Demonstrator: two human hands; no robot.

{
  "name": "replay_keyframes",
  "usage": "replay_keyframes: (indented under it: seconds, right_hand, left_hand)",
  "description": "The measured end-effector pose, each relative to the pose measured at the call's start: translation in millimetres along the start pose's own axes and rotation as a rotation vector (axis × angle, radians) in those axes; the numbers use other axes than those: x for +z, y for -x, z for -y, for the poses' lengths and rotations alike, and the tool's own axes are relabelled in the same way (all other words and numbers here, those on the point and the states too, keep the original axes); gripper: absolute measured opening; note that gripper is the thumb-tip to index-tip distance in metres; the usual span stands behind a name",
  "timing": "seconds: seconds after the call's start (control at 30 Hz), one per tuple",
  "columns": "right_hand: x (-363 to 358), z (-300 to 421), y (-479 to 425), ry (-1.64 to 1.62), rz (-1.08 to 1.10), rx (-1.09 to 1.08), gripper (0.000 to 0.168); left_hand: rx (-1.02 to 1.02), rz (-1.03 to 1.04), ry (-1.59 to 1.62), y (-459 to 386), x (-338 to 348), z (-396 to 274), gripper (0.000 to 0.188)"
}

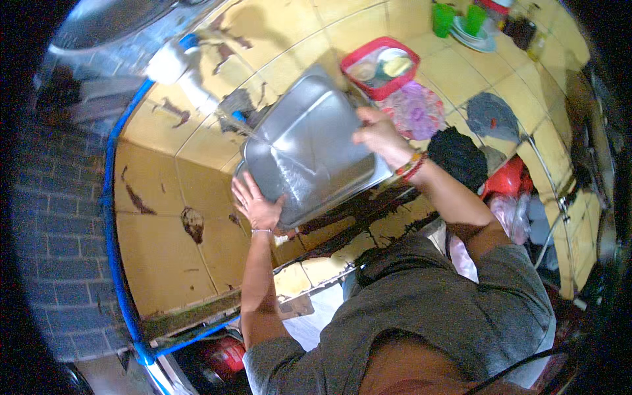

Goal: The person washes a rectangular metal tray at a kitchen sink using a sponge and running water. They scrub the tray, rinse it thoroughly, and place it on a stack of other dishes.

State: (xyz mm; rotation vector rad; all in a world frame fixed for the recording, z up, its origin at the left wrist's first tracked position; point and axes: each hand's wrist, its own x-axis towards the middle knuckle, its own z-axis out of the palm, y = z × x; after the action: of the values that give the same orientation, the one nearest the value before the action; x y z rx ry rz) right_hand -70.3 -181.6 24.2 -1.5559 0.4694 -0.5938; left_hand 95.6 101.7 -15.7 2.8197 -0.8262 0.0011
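Note:
A rectangular stainless steel pan (316,138) is tilted between my two hands, its hollow side facing up. My left hand (258,209) holds its lower left corner, fingers spread along the outer wall. At the right rim my right hand (382,138) grips the edge; it is somewhat blurred, and its far fingers are hidden. From a white pipe spout (197,94), a thin stream of water (237,123) falls into the pan's left end. Wet glare shows on the metal there.
A red-rimmed container (348,61) and a purple floral cloth or mat (414,108) lie beyond my right hand. Nearer my forearm is a black bundle (456,158). Green cups (443,19) and plates (474,42) stand farther back. A blue pipe (112,197) edges the tiled basin (158,256).

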Motion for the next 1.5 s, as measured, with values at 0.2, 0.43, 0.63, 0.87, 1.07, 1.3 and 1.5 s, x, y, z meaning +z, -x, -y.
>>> replay_keyframes:
  seconds: [0.2, 0.43, 0.63, 0.87, 1.07, 1.3, 1.5]
  right_hand:
    - [-4.1, -47.0, -6.8, -0.068, 0.110, 0.098, 0.023]
    - [70.2, -180.4, -23.3, 0.539, 0.138, 0.271, 0.063]
    - [37.6, -138.5, -21.0, 0.567, 0.462, 0.218, 0.040]
    - [-54.3, 0.5, -83.3, 0.235, 0.473, 0.654, 0.011]
    - [-62.1, 42.4, -145.5, 0.521, 0.590, 0.147, 0.012]
    - [-8.8, 134.9, -92.9, 0.714, 0.565, -0.534, 0.025]
    - [-17.2, 150.9, -59.7, 0.915, 0.470, -0.542, 0.025]
  left_hand:
    - [-0.260, 0.114, 1.547, 16.9, -31.4, -0.5, 0.068]
    - [-0.030, 0.171, 0.897, -16.5, -113.9, -24.3, 0.072]
    - [-0.402, 0.484, 0.842, -52.3, -141.9, -33.6, 0.025]
    - [-0.777, 0.758, 1.492, -33.3, -110.5, -6.9, 0.022]
    - [-0.647, 0.552, 1.530, 9.3, 18.9, -5.5, 0.007]
    - [-0.550, 0.843, 1.880, -15.3, 145.3, -61.8, 0.037]
    - [-0.701, 0.581, 2.595, -25.1, 112.3, -95.4, 0.037]
